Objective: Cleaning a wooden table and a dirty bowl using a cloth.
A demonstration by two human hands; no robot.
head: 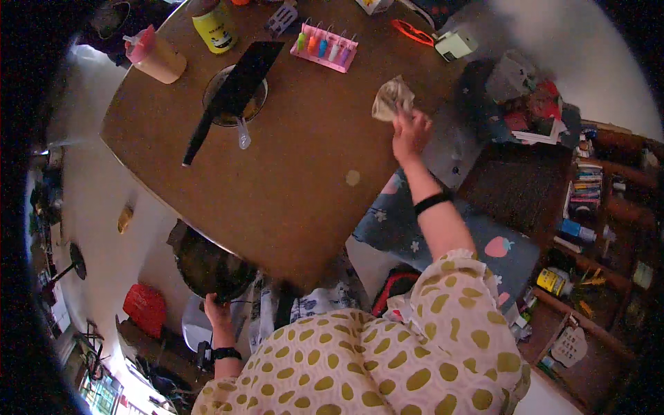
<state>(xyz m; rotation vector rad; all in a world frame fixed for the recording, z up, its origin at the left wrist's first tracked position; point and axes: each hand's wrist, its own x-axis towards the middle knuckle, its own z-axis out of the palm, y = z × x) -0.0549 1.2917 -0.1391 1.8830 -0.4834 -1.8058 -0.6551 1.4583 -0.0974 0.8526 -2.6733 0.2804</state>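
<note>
My right hand (412,135) presses a crumpled beige cloth (392,98) onto the brown table (301,171), near its right edge. Below the table's left edge, my left hand (218,314) grips the near rim of a dark round container (210,267); its inside is too dark to make out. A black-bladed kitchen knife (244,78) lies across the rim of a round bowl (262,98), its handle pointing down and left. From the bowl sticks the pale handle of a spoon (243,136). A small pale round spot (353,178) shows on the tabletop.
Along the table's far side stand a pink-lidded jug (158,59), a yellow can (217,33), a slotted spatula (281,19), a pink rack with coloured pieces (324,47) and a white box (455,44). A cloth-covered seat (498,275) and wooden shelves (612,207) are at right.
</note>
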